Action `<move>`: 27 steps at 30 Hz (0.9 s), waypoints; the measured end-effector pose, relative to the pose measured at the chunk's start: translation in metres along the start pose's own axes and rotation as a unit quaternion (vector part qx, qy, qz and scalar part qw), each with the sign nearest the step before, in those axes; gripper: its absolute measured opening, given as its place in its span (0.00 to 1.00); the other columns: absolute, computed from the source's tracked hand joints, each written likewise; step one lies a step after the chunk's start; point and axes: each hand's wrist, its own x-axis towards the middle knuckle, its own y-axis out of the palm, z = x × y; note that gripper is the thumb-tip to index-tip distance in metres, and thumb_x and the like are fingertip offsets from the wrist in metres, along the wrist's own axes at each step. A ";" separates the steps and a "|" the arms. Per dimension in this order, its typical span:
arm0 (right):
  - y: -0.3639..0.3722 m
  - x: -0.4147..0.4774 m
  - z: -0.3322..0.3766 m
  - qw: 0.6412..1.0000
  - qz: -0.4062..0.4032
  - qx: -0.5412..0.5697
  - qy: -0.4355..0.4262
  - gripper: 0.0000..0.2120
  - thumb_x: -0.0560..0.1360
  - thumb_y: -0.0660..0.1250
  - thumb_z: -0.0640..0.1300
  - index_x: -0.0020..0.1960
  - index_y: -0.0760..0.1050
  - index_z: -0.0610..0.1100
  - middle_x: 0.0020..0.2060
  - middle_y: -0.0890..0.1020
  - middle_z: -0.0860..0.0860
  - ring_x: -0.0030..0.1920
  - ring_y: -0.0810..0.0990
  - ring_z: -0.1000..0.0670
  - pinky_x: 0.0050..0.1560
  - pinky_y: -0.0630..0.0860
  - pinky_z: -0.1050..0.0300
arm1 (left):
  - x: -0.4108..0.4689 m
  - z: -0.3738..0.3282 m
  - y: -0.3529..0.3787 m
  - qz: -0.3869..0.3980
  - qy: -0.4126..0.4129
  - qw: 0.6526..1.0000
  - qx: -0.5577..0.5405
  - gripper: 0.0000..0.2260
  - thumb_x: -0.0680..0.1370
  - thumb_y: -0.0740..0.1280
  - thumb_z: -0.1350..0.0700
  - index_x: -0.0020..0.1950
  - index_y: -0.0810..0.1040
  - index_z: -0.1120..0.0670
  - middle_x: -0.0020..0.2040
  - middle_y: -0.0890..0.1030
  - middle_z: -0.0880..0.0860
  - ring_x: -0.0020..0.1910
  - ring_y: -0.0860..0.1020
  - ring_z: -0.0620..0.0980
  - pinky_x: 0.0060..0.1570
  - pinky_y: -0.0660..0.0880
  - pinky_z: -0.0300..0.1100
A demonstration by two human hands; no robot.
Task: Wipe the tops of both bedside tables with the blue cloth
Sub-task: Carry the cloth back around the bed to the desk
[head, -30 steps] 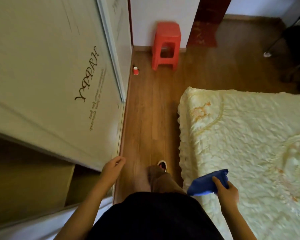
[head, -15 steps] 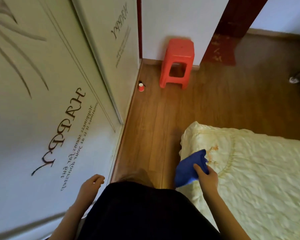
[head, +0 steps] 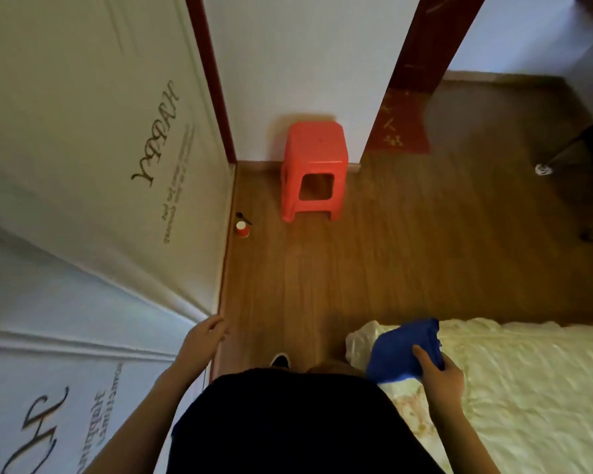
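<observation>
The blue cloth is grasped in the right hand above the corner of the cream bedspread. The left hand is held empty with fingers loosely curled beside the wardrobe door. A red stool and a small red cup are seen on the wooden floor ahead.

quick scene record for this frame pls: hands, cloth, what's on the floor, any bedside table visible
right hand: grips the blue cloth, held over the bed corner
left hand: empty, fingers loosely curled, near the wardrobe door
bed: cream quilted cover, lower right
floor: wood; red plastic stool against the far wall, small red cup by the wardrobe base
doorway: dark red frame right of the stool
bedside tables: none in view
wiping: not under way in this frame
</observation>
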 end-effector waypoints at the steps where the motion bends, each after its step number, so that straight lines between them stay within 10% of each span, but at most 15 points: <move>1: -0.001 0.012 0.010 1.000 -0.012 0.009 0.010 0.08 0.75 0.69 0.43 0.50 0.76 0.40 0.41 0.80 0.45 0.41 0.77 0.45 0.47 0.73 0.47 | 0.021 -0.023 -0.001 0.014 0.015 1.000 0.021 0.11 0.80 0.61 0.52 0.53 0.81 0.54 0.49 0.83 0.53 0.49 0.81 0.51 0.54 0.76 0.49; 8: -0.001 0.104 0.061 0.989 -0.083 0.081 0.094 0.15 0.75 0.70 0.45 0.58 0.76 0.38 0.49 0.80 0.42 0.51 0.79 0.39 0.57 0.76 0.39 | 0.136 -0.151 0.033 0.094 0.067 0.991 0.062 0.08 0.82 0.59 0.55 0.47 0.77 0.46 0.48 0.79 0.47 0.49 0.76 0.46 0.50 0.71 0.39; 16: 0.020 0.254 0.169 0.986 -0.074 0.098 0.113 0.25 0.74 0.71 0.48 0.67 0.73 0.38 0.61 0.79 0.40 0.58 0.78 0.38 0.62 0.73 0.39 | 0.265 -0.241 0.066 0.060 0.017 0.995 0.073 0.09 0.81 0.61 0.56 0.53 0.79 0.55 0.53 0.80 0.55 0.54 0.78 0.56 0.57 0.74 0.50; 27: 0.040 0.426 0.353 0.992 -0.040 0.115 0.034 0.14 0.75 0.70 0.45 0.59 0.77 0.39 0.43 0.81 0.51 0.43 0.80 0.51 0.47 0.75 0.51 | 0.408 -0.414 0.118 0.049 -0.012 0.998 0.042 0.07 0.80 0.62 0.54 0.49 0.78 0.54 0.48 0.81 0.57 0.48 0.78 0.58 0.53 0.74 0.53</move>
